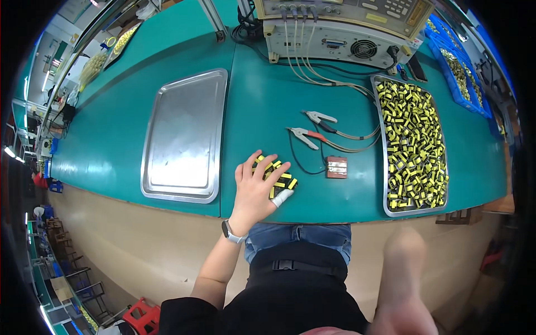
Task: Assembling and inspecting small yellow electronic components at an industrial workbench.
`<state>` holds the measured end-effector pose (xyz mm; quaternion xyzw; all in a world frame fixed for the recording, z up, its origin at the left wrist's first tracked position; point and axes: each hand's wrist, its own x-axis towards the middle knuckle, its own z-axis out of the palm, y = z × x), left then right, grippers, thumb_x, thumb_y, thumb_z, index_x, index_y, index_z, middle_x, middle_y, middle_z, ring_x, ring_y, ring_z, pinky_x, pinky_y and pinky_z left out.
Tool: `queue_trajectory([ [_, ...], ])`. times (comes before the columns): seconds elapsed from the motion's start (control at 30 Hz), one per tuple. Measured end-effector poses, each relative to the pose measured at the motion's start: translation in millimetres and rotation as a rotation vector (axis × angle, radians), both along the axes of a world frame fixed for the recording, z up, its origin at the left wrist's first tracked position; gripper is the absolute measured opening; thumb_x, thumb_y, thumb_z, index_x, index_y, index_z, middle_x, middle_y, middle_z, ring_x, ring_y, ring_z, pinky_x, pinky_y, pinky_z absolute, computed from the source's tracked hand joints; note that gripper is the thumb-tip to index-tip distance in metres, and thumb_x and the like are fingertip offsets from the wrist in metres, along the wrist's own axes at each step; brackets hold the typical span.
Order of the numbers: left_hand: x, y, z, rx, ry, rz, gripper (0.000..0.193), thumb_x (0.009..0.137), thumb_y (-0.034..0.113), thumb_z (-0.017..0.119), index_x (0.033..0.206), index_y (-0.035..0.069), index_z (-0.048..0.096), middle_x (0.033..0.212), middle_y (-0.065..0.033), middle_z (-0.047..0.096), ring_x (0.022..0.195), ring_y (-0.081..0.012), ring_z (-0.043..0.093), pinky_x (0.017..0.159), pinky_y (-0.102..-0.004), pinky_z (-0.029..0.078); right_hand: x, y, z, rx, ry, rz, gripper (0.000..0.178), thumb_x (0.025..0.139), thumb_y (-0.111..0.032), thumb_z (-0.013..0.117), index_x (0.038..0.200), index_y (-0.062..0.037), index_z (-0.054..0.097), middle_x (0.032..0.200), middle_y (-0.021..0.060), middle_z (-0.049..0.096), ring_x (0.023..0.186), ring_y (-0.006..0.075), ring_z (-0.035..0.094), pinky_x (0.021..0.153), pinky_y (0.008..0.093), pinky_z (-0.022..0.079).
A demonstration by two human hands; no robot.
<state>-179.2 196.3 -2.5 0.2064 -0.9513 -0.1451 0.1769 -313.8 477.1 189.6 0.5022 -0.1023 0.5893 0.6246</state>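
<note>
My left hand (259, 181) rests over a small heap of yellow-and-black coil parts (286, 181) near the table's front edge. Its fingers are spread across the heap, and the thumb wears a white wrap. Palm and fingers hide part of the heap. My right hand (405, 248) is off the table's front edge, below the full tray, smeared by motion; its fingers cannot be made out. Many like parts fill a metal tray (385, 167) on the right. A bare metal tray (184, 134) lies to the left.
Two test clips, one white-and-grey (321, 117) and one white-and-red (306, 135), lie mid-table on cables beside a small reddish block (336, 167). Stacked instruments (335, 44) stand at the back. Blue bins (458, 72) of parts sit far right. A metal post (212, 19) rises behind.
</note>
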Motion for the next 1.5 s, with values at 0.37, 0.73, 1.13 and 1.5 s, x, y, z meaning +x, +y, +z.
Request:
queue_trajectory([
  [0.37,1.0,-3.1,4.5,0.009,-0.008,-0.007,0.060,0.079,0.029,0.080,0.137,0.026,0.068,0.141,-0.0055,0.059,0.139,-0.0358,0.045,0.110,-0.0508,0.033,21.6,-140.0,-200.7,1.663,-1.000,-0.016,0.061,0.070,0.007,0.074,0.128,-0.0004,0.058,0.128,0.0176,0.060,0.115,0.0398,0.055,0.098,0.0487,0.047],
  [0.73,-7.2,2.9,5.5,0.053,0.013,-0.025,0.043,0.079,0.022,0.078,0.121,0.029,0.077,0.130,-0.0029,0.063,0.131,-0.0323,0.051,0.106,-0.0505,0.036,-11.0,-132.4,-188.3,1.504,-1.142,-0.070,0.036,0.087,0.004,0.074,0.122,-0.0003,0.067,0.116,0.0165,0.063,0.097,0.0327,0.068,0.081,0.0384,0.057],
  [1.13,-26.3,29.3,7.7,0.020,0.065,-0.083,0.023,0.077,0.022,0.086,0.097,0.019,0.074,0.135,0.0024,0.066,0.140,-0.0289,0.050,0.118,-0.0609,0.025,-92.0,-100.2,-190.7,1.704,-1.067,-0.079,0.028,0.082,0.007,0.077,0.109,-0.0002,0.073,0.113,0.0141,0.074,0.102,0.0304,0.071,0.082,0.0364,0.058],
  [1.5,-31.8,34.3,16.0,0.151,0.244,-0.076,0.034,0.073,0.029,0.091,0.092,0.014,0.067,0.098,0.0016,0.067,0.100,-0.0222,0.061,0.117,-0.0525,0.030,-100.5,-98.7,-176.1,1.831,-1.141,0.038,0.032,0.081,0.012,0.073,0.111,0.0002,0.073,0.114,0.0148,0.073,0.093,0.0299,0.069,0.079,0.0359,0.056],
])
